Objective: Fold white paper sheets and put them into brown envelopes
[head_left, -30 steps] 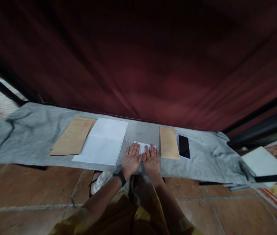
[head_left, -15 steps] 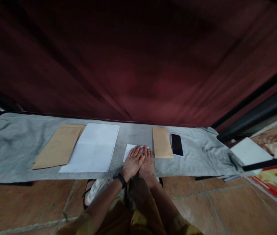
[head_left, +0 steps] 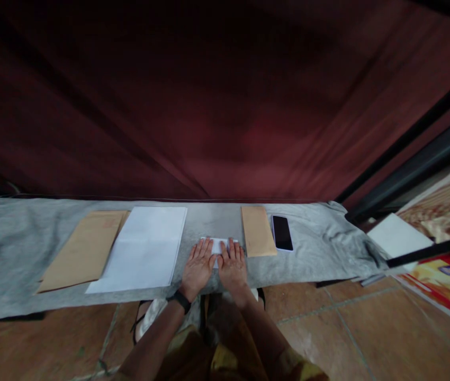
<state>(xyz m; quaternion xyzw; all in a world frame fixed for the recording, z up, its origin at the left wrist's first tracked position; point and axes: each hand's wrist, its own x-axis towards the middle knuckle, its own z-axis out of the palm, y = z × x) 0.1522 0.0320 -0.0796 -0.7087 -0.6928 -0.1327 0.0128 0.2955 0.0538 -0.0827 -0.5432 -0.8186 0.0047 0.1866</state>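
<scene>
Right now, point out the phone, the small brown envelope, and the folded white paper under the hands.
phone [head_left: 282,233]: head view, middle of the dark screen.
small brown envelope [head_left: 257,231]: head view, centre of its face.
folded white paper [head_left: 217,244]: head view, uncovered strip near its far edge.

A grey cloth is spread along the floor, wrinkled at both ends. On its left part a large brown envelope is laid flat, and its right edge is overlapped by a plain white sheet. Further right a small brown envelope is set lengthwise, with a dark-screened phone placed just beside it, nearly touching. Behind the cloth a deep red curtain is hung in folds. Terracotta tiles are seen in front. At the far right a white board is crossed by a black bar, and a colourful printed sheet is laid below it.
</scene>
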